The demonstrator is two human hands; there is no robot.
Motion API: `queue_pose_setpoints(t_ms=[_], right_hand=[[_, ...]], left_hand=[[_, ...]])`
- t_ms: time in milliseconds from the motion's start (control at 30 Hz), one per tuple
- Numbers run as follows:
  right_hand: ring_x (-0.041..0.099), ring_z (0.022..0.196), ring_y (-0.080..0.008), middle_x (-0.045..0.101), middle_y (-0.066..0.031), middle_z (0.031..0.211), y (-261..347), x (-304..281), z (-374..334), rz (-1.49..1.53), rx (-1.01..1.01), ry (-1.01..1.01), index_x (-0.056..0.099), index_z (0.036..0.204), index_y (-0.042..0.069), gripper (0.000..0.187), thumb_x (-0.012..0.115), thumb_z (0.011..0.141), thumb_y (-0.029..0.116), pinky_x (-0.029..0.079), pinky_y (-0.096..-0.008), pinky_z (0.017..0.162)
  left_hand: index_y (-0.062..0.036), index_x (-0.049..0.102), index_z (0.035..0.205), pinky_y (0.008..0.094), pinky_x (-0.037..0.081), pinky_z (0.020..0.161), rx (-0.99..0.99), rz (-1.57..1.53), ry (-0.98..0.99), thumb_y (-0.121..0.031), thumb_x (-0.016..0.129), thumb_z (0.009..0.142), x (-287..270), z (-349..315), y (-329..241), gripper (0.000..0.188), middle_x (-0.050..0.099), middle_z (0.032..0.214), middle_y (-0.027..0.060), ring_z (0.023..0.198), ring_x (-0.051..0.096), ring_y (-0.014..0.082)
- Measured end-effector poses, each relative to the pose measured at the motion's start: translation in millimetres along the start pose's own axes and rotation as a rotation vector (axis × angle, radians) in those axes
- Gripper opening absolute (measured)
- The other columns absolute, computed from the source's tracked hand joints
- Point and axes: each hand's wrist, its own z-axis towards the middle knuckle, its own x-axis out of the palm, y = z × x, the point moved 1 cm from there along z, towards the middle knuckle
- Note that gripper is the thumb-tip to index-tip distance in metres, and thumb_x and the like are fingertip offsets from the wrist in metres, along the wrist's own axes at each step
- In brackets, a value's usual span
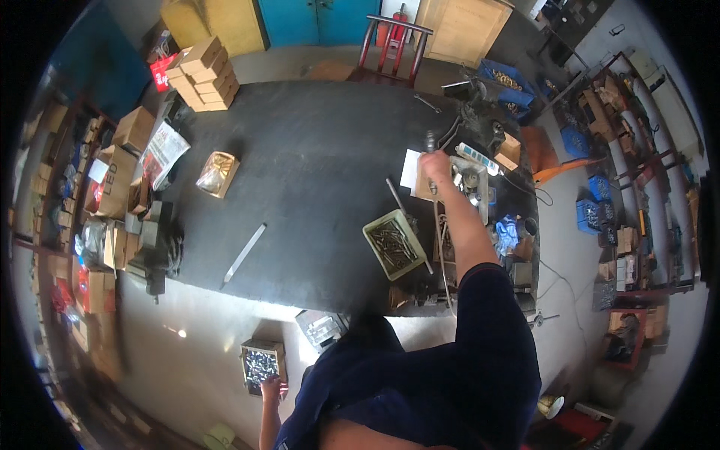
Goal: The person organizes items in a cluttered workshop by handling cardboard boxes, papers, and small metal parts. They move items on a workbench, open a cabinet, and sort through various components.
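Observation:
My right hand (436, 166) reaches over the right side of the dark table, its fingers wrapped round a grey cylindrical tool (430, 142). A white paper sheet (410, 169) lies just left of it, and a tray of metal parts (470, 178) is close on its right. Low on the left, my left hand (271, 388) is at the near edge of a box of small metal parts (262, 365). Its fingers look curled together; what they hold, if anything, is too small to make out. A tray of bolt-like pieces (393, 244) rests on the table between my arms.
A flat metal strip (244, 255) and a small open carton (218, 175) lie on the dark table (300, 157). Stacked cartons (204, 75) stand at the far left corner. Beyond the table are a wooden chair (391, 56) and blue bins (506, 79). Loaded shelves line both sides.

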Motion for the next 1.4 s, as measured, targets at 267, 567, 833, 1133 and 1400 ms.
queue_pose_setpoints(t_ms=[267,567,833,1133,1400], right_hand=[[0.058,0.048,-0.0253,0.057,-0.016,0.055,-80.2,-36.6,125.8,0.306,0.392,0.033,0.054,0.058,-0.003,0.023,0.055,0.066,0.018,0.044,-0.0348,0.043],[0.059,0.047,-0.022,0.053,-0.0147,0.048,-91.5,-42.2,165.7,0.214,0.123,0.086,0.053,0.053,-0.005,0.025,0.055,0.065,0.016,0.043,-0.0323,0.043],[0.055,0.045,-0.0158,0.05,-0.0052,0.047,-9.9,38.5,57.6,0.368,0.031,0.761,0.053,0.056,0.003,0.016,0.052,0.067,0.013,0.039,-0.0268,0.039],[0.052,0.04,-0.014,0.054,-0.0097,0.049,92.9,77.7,-147.2,-0.064,-0.025,1.451,0.052,0.054,0.001,0.014,0.05,0.063,0.013,0.04,-0.0286,0.036],[0.045,0.034,-0.0103,0.061,-0.0134,0.059,110.2,87.6,-287.2,-0.146,-0.06,1.865,0.059,0.071,-0.002,0.023,0.051,0.072,0.019,0.035,-0.0239,0.03]], left_hand=[[0.0092,0.051,0.097,0.0286,0.051,0.056,0.187,0.124,0.136,-0.004,0.049,0.078,57.8,5.5,-82.7,0.023,0.06,0.075,0.0136,0.062,0.061,0.0206],[0.0053,0.06,0.085,0.0302,0.047,0.056,0.25,0.429,0.054,-0.014,0.053,0.077,89.3,10.1,-118.5,0.022,0.057,0.061,0.0092,0.062,0.059,0.0165],[0.0084,0.051,0.106,0.0281,0.05,0.061,0.177,0.313,0.105,-0.006,0.053,0.077,96.7,3.2,-119.8,0.033,0.063,0.075,0.0127,0.065,0.061,0.0159],[0.0074,0.055,0.099,0.0253,0.046,0.059,0.377,0.131,0.043,-0.007,0.053,0.074,80.0,-26.2,-96.0,0.029,0.062,0.072,0.0108,0.063,0.058,0.0138],[0.0104,0.054,0.099,0.0286,0.049,0.054,0.221,-0.069,-0.022,-0.005,0.053,0.074,15.5,-21.8,45.2,0.03,0.062,0.076,0.016,0.062,0.06,0.019]])
